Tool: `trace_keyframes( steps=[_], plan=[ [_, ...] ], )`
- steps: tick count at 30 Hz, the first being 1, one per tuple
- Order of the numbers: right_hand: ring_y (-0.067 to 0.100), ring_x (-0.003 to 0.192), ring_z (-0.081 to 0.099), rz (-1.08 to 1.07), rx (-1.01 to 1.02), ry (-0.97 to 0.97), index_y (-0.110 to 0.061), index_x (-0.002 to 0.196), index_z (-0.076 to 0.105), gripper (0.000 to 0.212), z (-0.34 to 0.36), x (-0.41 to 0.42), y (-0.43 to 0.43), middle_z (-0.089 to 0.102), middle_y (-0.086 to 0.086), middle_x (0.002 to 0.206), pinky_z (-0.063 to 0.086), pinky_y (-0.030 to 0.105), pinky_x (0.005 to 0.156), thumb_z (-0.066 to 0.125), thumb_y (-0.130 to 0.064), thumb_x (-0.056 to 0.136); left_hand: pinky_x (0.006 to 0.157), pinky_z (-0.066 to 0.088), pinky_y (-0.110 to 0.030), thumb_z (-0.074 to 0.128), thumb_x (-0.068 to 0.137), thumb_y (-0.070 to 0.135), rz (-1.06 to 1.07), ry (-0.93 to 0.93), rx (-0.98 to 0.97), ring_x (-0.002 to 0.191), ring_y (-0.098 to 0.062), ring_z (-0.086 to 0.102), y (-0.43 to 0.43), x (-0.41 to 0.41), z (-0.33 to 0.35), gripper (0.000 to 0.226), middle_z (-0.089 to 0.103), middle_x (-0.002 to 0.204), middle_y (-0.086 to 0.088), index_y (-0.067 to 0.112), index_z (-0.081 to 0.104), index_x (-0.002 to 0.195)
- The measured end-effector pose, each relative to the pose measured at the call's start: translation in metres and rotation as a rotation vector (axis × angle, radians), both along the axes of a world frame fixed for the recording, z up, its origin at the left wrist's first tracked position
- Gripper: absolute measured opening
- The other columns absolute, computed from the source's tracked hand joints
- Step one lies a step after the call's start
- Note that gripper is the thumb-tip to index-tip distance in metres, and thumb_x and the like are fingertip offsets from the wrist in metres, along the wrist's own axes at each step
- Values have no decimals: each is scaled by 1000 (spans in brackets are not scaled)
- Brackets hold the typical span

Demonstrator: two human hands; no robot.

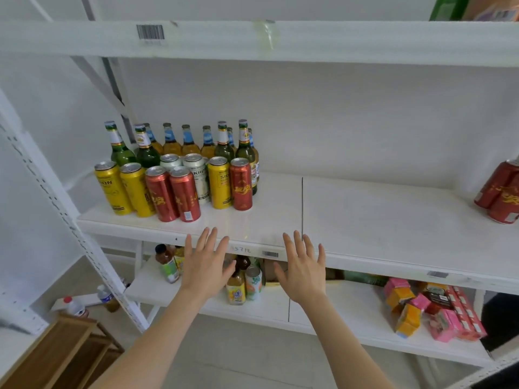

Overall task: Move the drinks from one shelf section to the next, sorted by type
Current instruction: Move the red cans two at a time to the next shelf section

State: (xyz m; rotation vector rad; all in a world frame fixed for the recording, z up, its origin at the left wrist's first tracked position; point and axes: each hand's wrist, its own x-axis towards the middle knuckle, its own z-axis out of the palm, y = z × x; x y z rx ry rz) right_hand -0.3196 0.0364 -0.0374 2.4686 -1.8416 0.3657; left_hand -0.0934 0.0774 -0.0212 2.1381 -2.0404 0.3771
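Drinks are grouped on the left section of the middle shelf, as seen from the head camera. At the front of the group stand two yellow cans, two red cans just to their right, a white can behind those, then another yellow can and a single red can at the right end. A second pale can is partly hidden behind the red pair. Behind the cans, green bottles and amber bottles with blue neck labels are lined up against the back wall. A dark seam divides this section from the one to its right, which is bare except at the far right edge, where more red cans are seen, partly cut off by the frame.

The left hand and the right hand are held out in front of the shelf edge, backs toward the camera, with fingers spread apart and nothing grasped. Both are well apart from the cans. The right hand is placed just beside the seam.

On the lower shelf, small bottles and a can are seen between the hands, and pink and orange cartons are piled to the right. A wooden rack is seen at the lower left.
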Motion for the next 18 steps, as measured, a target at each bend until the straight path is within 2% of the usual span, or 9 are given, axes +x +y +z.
trace_keyframes(
  steps=[3, 8, 14, 18],
  plan=[
    [27, 150, 7, -4, -9, -5, -25, 155, 6, 73, 3, 32, -17, 10, 6, 164, 5, 54, 118, 29, -60, 96, 117, 14, -60, 48, 93, 56, 6, -3, 6, 148, -30, 25, -16, 35, 2, 63, 35, 157, -13, 21, 46, 145],
    [28, 150, 9, 7, -39, 27, -24, 155, 7, 73, 20, 94, -38, 11, 6, 164, 7, 55, 118, 29, -60, 96, 113, 25, -61, 59, 88, 53, 23, 0, -78, 142, -33, 38, -35, 98, 20, 60, 48, 148, -15, 18, 55, 137],
    [27, 148, 17, -16, -101, -29, -25, 153, 17, 72, 38, 170, -57, 20, 6, 162, 13, 55, 117, 39, -58, 93, 110, 31, -62, 65, 83, 51, 2, -24, -146, 137, -34, 44, -55, 178, 42, 59, 52, 144, -16, 19, 59, 132],
    [28, 147, 24, -53, -138, -87, -23, 152, 25, 72, 40, 221, -64, 29, 7, 159, 18, 56, 115, 44, -57, 92, 114, 26, -60, 57, 87, 54, -20, -50, -143, 142, -32, 37, -69, 225, 52, 62, 46, 150, -13, 21, 52, 139]
  ],
)
